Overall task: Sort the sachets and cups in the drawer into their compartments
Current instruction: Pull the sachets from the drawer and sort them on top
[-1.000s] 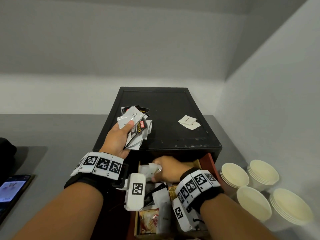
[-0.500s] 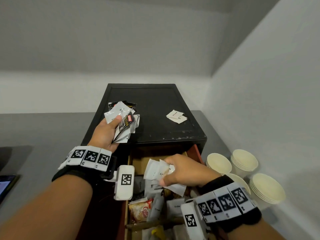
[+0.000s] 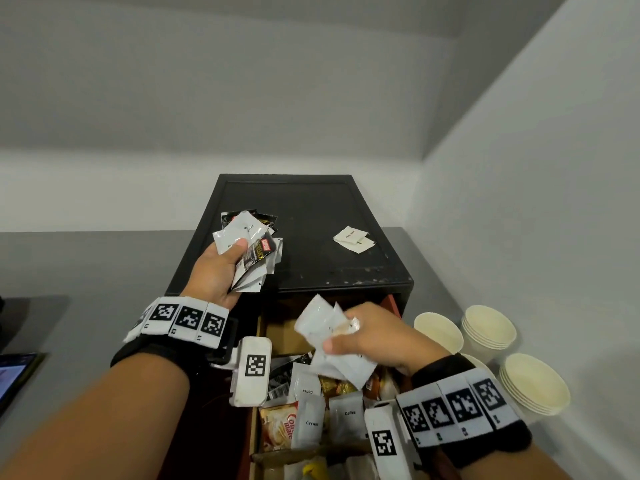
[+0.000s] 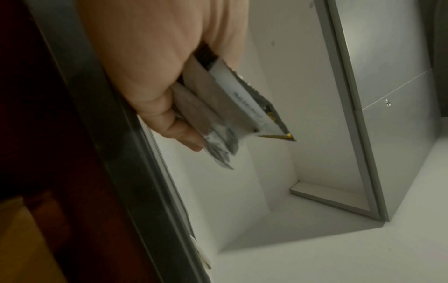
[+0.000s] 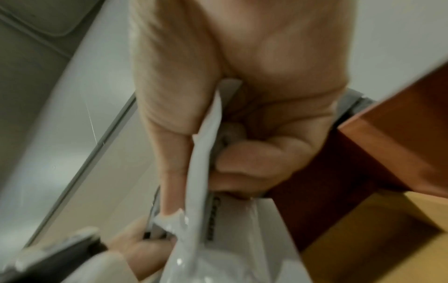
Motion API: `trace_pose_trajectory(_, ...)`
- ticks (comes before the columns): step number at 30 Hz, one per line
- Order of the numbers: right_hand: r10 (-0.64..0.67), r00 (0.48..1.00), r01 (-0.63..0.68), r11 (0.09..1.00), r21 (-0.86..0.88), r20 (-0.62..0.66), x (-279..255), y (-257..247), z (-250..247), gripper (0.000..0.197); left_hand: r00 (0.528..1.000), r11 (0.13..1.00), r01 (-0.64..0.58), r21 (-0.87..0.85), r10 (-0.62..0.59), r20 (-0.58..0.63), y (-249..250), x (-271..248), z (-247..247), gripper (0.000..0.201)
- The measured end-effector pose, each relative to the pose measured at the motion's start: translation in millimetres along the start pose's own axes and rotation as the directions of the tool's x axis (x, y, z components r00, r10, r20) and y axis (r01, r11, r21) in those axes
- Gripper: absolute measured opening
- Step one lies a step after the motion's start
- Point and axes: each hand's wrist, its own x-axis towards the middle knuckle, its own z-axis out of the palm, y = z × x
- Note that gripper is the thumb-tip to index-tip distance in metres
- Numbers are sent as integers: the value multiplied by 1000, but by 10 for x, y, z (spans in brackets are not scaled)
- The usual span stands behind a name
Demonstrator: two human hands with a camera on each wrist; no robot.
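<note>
My left hand (image 3: 221, 268) holds a fanned bundle of white and black sachets (image 3: 251, 249) above the front left of the black cabinet top (image 3: 311, 216); the same bundle of sachets (image 4: 232, 107) shows in the left wrist view. My right hand (image 3: 367, 336) grips several white sachets (image 3: 325, 323) above the open drawer (image 3: 284, 336), and these white sachets (image 5: 206, 172) sit between thumb and fingers in the right wrist view. Below lie mixed sachets (image 3: 325, 410), some marked Coffee and Cream. Cream paper cups (image 3: 488, 327) stand in stacks at the right.
Two small white sachets (image 3: 353, 239) lie on the cabinet top at the right. A grey wall (image 3: 536, 202) runs close along the right, behind the cups. A phone (image 3: 15, 375) rests at the far left on the grey counter (image 3: 86, 265).
My right hand has lifted out of the drawer with a bunch of white sachets and risen toward the left hand. The left hand keeps its bundle; the view has shifted slightly.
</note>
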Motion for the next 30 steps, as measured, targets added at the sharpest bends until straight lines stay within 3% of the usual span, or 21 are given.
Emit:
trace_pose_trajectory(5,-105,976,180,884,431,-193,41,-442,-196,3,979,983,-139,123,155,-130,-73,-201,195,23)
trace_pose_trajectory(7,-106,968,203,863,463,-226,108,-601,-204,9,970,961,-186,203,213,-121,-130,-324,276,25)
trace_pose_trajectory(10,-58,959,171,900,401,-277,198,-666,-91,19,969,941,-226,251,244,-42,-160,-554,400,24)
trace_pose_trajectory(16,29,955,67,948,312,-294,76,-411,181,7,992,988,-116,103,121,-45,-359,-979,422,22)
trace_pose_trajectory(21,17,959,23,990,136,-282,-76,-259,300,19,995,995,96,-10,-96,30,-559,-1232,414,28)
trace_pose_trajectory(25,-41,964,25,997,-67,-264,-129,-222,387,31,985,988,153,-14,-151,83,-640,-1376,400,34)
trace_pose_trajectory(30,-24,946,43,998,49,-324,-223,-238,438,54,976,971,219,-98,-220,4,-632,-1393,332,23)
